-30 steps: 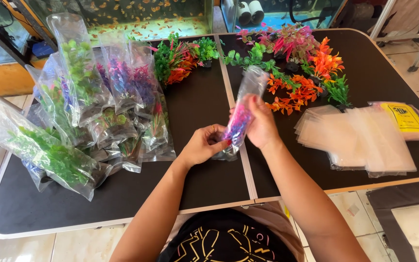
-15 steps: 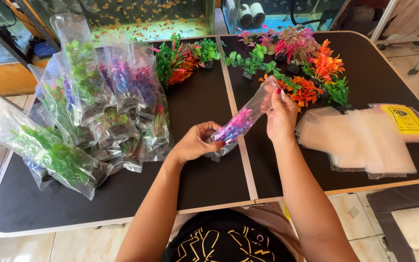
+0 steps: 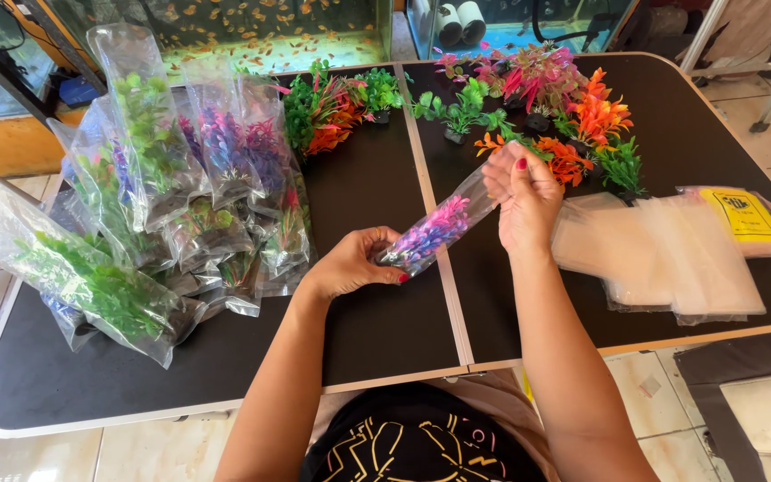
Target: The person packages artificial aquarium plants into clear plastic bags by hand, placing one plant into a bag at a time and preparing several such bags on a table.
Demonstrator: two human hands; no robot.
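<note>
Purple plastic plant in clear bag | my left hand fingers grip its base end | right hand fingers pinch its open top | raised over black surface, right of bagged plants pile

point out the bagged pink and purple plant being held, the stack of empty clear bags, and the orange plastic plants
bagged pink and purple plant [image 3: 430,234], head view, on the foliage inside the bag
stack of empty clear bags [image 3: 671,259], head view, middle of the top bag
orange plastic plants [image 3: 595,114], head view, on the leaves
</note>
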